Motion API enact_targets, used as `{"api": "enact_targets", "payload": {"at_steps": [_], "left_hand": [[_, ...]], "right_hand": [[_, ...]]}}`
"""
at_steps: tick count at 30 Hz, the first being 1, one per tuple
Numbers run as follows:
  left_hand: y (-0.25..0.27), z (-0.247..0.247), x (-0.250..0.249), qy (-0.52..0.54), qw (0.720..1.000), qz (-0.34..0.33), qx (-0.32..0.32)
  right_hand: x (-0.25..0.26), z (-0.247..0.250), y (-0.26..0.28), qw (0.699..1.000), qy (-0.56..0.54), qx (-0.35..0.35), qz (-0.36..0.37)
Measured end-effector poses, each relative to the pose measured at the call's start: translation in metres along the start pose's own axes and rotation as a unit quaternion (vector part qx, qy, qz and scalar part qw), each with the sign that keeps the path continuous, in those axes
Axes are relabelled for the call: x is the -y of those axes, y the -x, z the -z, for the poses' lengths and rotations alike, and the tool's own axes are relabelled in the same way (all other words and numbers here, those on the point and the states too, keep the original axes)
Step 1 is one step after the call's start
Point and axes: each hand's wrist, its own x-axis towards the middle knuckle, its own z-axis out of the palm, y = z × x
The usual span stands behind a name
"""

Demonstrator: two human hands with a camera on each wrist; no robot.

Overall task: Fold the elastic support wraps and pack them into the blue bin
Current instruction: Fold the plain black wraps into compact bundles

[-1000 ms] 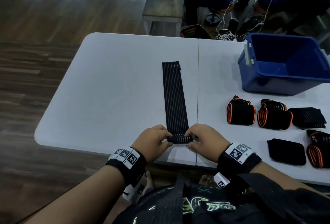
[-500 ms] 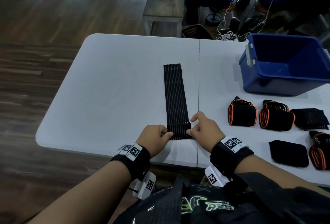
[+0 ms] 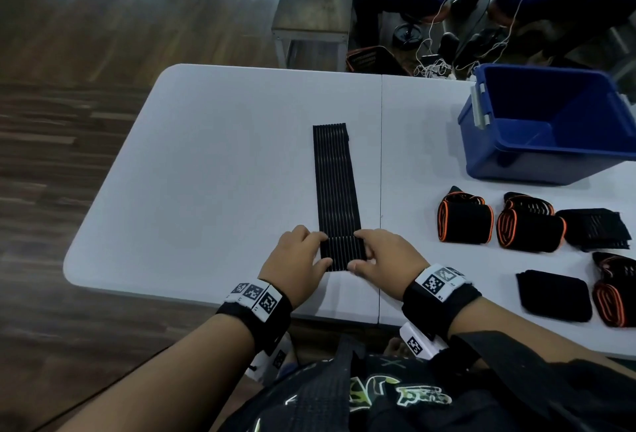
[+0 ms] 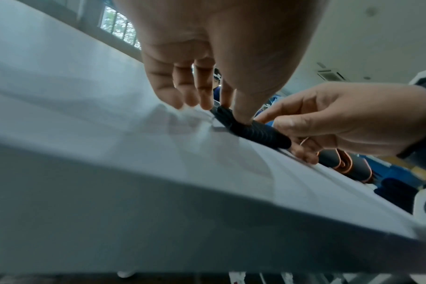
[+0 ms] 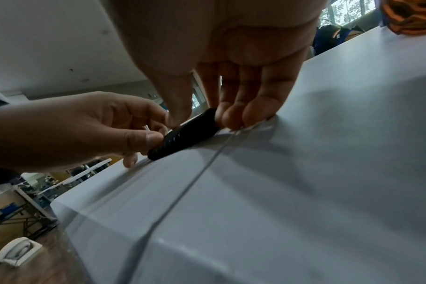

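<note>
While a long black wrap [image 3: 335,191] lies flat on the white tabletop [image 3: 206,173], running near to far, both hands pinch its folded near end: the left hand [image 3: 296,266] grips the left edge and the right hand [image 3: 387,261] the right edge, fingers [image 5: 234,115] curled round the thick fold. Right of them sit five folded wraps [image 3: 464,216], with the blue bin [image 3: 516,166] beyond.
</note>
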Motion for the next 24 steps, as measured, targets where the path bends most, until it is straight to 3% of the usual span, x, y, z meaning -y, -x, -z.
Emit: {"api": "enact_targets", "payload": {"at_steps": [6,11,19,24], "left_hand": [[0.007,0.001,0.015,-0.052,0.998,-0.009,0.044],[0.002,0.004,0.01,0.0,0.999,0.032,0.037],[-0.004,0.007,-0.004,0.085,0.99,0.109,0.034],[-0.004,0.009,-0.007,0.107,0.981,0.146,0.074]], "right_hand": [[-0.011,-0.003,-0.002,1.0,0.008,0.009,-0.011],[-0.007,0.004,-0.002,0.998,-0.064,-0.006,-0.025],[-0.003,0.006,-0.005,0.985,-0.122,-0.027,-0.118],[0.001,0.007,-0.001,0.982,-0.118,-0.019,-0.145]]}}
